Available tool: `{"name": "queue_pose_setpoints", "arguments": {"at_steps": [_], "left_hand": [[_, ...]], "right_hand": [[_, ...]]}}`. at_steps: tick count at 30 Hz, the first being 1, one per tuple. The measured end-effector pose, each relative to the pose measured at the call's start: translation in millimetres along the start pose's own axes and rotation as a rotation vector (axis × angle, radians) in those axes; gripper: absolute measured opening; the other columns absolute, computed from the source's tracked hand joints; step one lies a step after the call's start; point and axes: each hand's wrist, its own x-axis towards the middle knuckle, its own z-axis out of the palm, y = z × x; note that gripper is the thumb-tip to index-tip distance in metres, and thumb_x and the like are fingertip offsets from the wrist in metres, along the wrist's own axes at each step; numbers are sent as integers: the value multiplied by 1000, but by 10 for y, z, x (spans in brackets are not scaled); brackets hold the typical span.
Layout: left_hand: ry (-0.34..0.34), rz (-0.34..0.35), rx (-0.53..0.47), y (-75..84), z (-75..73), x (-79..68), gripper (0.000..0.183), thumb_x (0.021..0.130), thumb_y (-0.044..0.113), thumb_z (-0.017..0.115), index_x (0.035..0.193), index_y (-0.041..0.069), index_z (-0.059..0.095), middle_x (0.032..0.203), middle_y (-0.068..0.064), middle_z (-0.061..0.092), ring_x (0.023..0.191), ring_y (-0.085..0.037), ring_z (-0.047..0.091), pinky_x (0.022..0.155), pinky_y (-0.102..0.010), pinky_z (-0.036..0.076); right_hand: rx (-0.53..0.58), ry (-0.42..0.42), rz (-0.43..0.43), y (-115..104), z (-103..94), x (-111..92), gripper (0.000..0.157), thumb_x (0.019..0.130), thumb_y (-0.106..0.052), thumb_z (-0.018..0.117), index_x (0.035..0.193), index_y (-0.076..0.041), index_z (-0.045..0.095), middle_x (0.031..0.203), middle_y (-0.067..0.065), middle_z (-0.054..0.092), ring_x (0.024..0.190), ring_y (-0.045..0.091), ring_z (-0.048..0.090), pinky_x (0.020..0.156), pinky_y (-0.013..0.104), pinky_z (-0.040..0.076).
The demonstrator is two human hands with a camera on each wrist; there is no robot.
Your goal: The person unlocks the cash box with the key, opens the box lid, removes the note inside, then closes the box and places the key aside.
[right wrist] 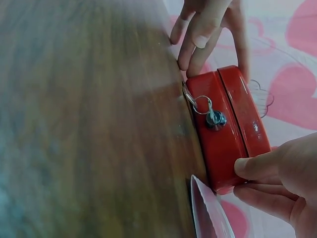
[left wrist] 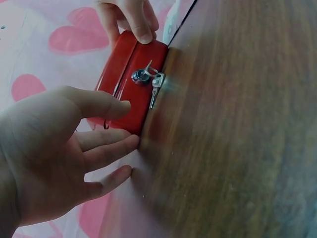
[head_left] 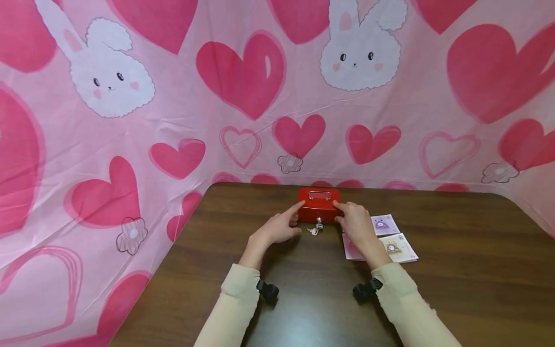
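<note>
A small red metal cash box with a folding handle on its lid stands near the table's far edge, its lid down. A key sits in the front lock, and a second key hangs from the ring. My left hand touches the box's left end with extended fingers; its thumb stands off the front, as the right wrist view shows. My right hand grips the right front corner, thumb on the front face and fingers at the side. The box's back is hidden.
Play banknotes lie right of the box, partly under my right forearm: a purple one, a cream one and a pink one. A pink cloth with hearts and rabbits hangs behind the brown wooden table.
</note>
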Motion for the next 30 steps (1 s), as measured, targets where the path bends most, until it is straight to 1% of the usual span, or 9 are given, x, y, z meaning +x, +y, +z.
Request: {"name": "queue_pose_setpoints", "arguments": {"at_steps": [5, 7, 9, 13, 16, 20, 23, 28, 30], "left_hand": [[4, -20, 6, 1, -16, -15, 81, 93, 25, 65, 158, 38, 18, 146, -6, 56, 130, -19, 57, 115, -50, 36], [5, -27, -13, -4, -12, -19, 83, 93, 26, 65, 160, 34, 15, 146, -5, 55, 131, -18, 57, 116, -49, 35], [6, -31, -30, -11, -3, -21, 85, 94, 26, 64, 161, 26, 12, 146, -5, 55, 131, -17, 57, 117, -48, 34], [11, -27, -16, -31, 8, -10, 82, 95, 27, 62, 160, 13, 15, 145, -5, 56, 136, -17, 52, 123, -47, 22], [18, -12, 16, -41, 5, -7, 77, 95, 27, 61, 159, 12, 20, 142, -4, 59, 137, -16, 50, 124, -49, 13], [23, 3, 27, -46, 7, -5, 75, 95, 27, 61, 159, 14, 24, 140, -4, 60, 134, -15, 54, 123, -50, 16], [27, 14, 30, -54, 1, 3, 75, 94, 27, 62, 158, 15, 25, 139, -4, 61, 132, -15, 56, 122, -50, 21], [23, 11, 35, -54, -15, 7, 74, 94, 26, 63, 158, 15, 26, 140, -5, 61, 131, -16, 57, 119, -46, 31], [22, 5, 27, -56, -8, 8, 76, 94, 25, 63, 159, 17, 24, 141, -5, 60, 131, -17, 57, 119, -47, 30]], "right_hand": [[13, -31, -6, -22, -25, 25, 47, 82, -4, 78, 128, -4, 67, 106, 24, 72, 96, 42, 69, 89, 55, 53], [23, -56, 1, -15, -44, 33, 46, 84, -5, 76, 129, -4, 66, 112, 24, 71, 100, 43, 69, 92, 56, 52], [37, -73, 11, 6, -58, 37, 46, 85, -5, 75, 129, -5, 65, 117, 24, 70, 104, 44, 68, 94, 57, 50], [67, -80, 29, 45, -64, 44, 45, 86, -7, 74, 130, -6, 65, 119, 23, 70, 107, 44, 66, 95, 58, 49], [85, -87, 47, 42, -68, 49, 45, 86, -7, 74, 130, -6, 65, 119, 22, 70, 108, 44, 66, 95, 58, 49], [78, -93, 55, 24, -67, 46, 44, 85, -7, 75, 128, -5, 66, 121, 22, 69, 110, 44, 65, 96, 58, 48], [72, -78, 52, 18, -49, 44, 43, 85, -7, 76, 127, -4, 67, 120, 22, 69, 109, 44, 66, 96, 57, 49], [80, -70, 53, 6, -31, 38, 44, 85, -5, 76, 128, -4, 66, 120, 22, 69, 109, 43, 66, 97, 56, 49], [83, -80, 54, 9, -36, 31, 45, 85, -5, 75, 128, -4, 66, 120, 22, 69, 109, 43, 66, 97, 56, 49]]}}
